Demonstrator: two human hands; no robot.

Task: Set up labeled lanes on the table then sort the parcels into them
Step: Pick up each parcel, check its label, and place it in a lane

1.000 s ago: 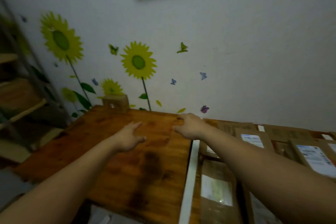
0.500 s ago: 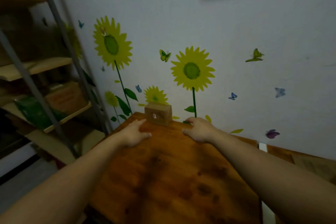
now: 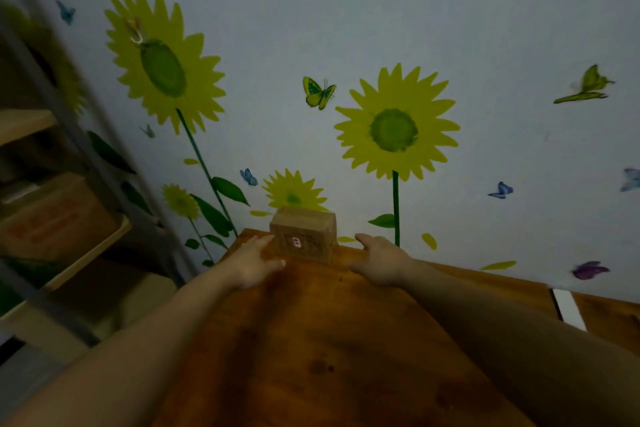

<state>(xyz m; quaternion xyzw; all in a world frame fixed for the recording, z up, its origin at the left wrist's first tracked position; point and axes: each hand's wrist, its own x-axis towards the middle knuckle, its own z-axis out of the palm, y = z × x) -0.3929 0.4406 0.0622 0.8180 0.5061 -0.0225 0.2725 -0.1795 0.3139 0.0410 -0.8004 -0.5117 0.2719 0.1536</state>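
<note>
Cardboard, brown and plain: small parcel box (image 3: 303,236) with a little white sticker (image 3: 296,241) on its near face (marking too blurred to read). Stands upright at the far edge of the wooden counter (image 3: 329,357), back against the wall with its sunflower decals (image 3: 394,130). Left hand (image 3: 254,262) lying flat on the wood just left of the box, fingers straight, tips at or against its left face; hard to tell touch from near-touch. Right hand (image 3: 379,262) to the right, a clear gap from the box, fingers loosely out. Grip wide on both sides, holding nothing. Looks like a reach to frame the box from both flanks.

Probably light for its size and stiff at the edges, though softer in the panel middles; could dent under a hard squeeze. Dry board, so not slippery. Best taken by the two side faces, palms flat, low down near the corners, or one-handed across the top. Worth keeping the sticker facing near for reading.

White strip (image 3: 568,308) across the counter at far right, likely a lane divider. Metal shelving (image 3: 86,250) with cartons (image 3: 52,215) off to the left.
</note>
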